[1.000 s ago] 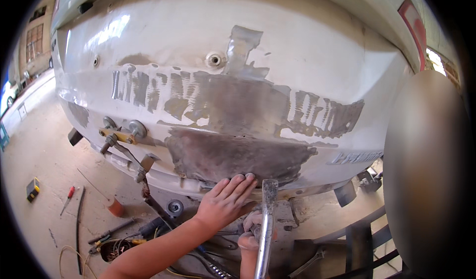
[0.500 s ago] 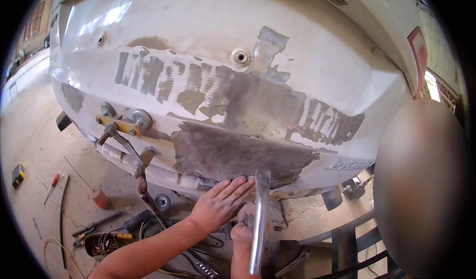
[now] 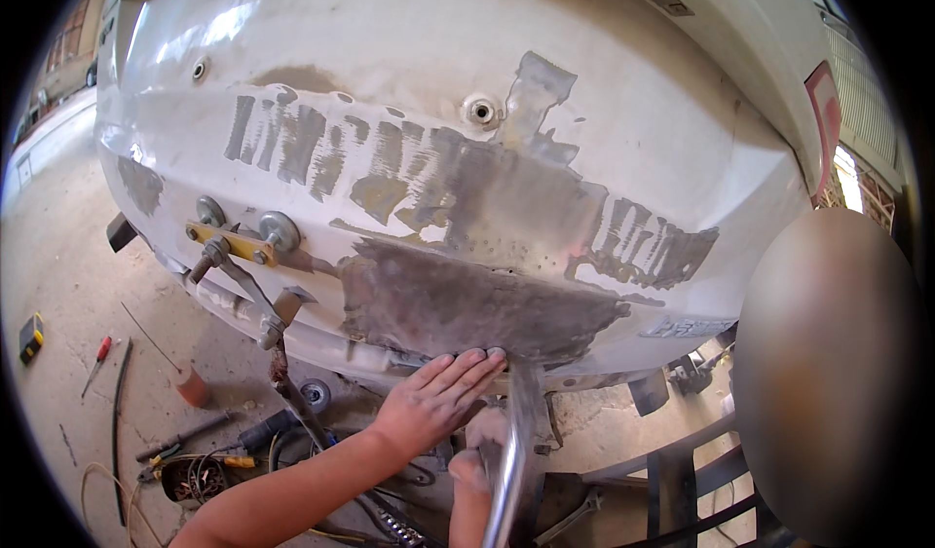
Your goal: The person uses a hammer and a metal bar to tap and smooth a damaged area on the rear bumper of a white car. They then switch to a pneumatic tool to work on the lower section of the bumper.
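In front of me is a white vehicle panel point(image 3: 360, 27) with grey, sanded-looking patches and a large dark bare patch point(image 3: 458, 300) low in the middle. My left hand point(image 3: 438, 392) lies flat, its fingers stretched out and touching the panel's lower edge below that patch. Close beside it, lower and to the right, is my right hand point(image 3: 485, 433), closed at a shiny metal bar point(image 3: 508, 480). Motion smears the bar's upper end near the panel edge. Its grip is partly hidden and blurred.
A yellow bracket point(image 3: 234, 243) with round pads and a clamp sits against the panel at left, joined to a rusty rod. On the floor lie a red screwdriver point(image 3: 97, 363), a reddish cup point(image 3: 192, 387), cables and other tools. A dark metal frame point(image 3: 662, 499) stands at lower right.
The metal bar's upper end has dropped slightly, away from the dark patch, and is now blurred. My left hand stays nearly in place against the edge.
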The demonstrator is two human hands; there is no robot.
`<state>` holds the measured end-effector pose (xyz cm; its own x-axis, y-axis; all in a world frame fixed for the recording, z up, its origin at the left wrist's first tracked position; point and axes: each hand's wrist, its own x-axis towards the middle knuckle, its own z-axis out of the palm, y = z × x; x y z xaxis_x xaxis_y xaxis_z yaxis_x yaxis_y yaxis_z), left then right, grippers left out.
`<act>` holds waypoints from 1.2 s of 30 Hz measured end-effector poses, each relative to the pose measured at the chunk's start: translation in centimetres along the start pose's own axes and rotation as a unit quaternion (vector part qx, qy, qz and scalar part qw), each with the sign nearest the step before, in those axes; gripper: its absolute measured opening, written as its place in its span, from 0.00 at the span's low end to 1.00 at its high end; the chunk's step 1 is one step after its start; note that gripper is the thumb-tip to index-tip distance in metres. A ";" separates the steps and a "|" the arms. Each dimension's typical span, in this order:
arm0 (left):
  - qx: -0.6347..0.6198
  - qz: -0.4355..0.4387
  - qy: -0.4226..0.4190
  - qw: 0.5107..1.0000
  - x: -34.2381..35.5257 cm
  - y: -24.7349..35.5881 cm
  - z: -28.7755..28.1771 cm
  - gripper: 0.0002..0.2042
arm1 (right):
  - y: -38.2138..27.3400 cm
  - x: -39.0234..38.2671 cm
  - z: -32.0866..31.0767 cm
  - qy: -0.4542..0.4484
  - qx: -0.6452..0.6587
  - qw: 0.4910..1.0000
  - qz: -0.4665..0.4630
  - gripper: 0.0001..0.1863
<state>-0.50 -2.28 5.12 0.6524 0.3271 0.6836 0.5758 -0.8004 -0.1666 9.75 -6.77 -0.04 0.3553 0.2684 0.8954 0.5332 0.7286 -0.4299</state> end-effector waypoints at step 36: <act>-0.001 0.009 -0.062 0.998 -0.5 -0.6 -0.7 0.25 | -1.6 1.9 0.7 -0.036 -0.023 0.999 0.015 0.13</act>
<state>-1.47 -2.31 5.35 0.7179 0.3725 0.5881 0.5628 -0.8078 -0.1754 9.05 -6.99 2.48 0.3176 0.3355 0.8869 0.5576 0.6904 -0.4609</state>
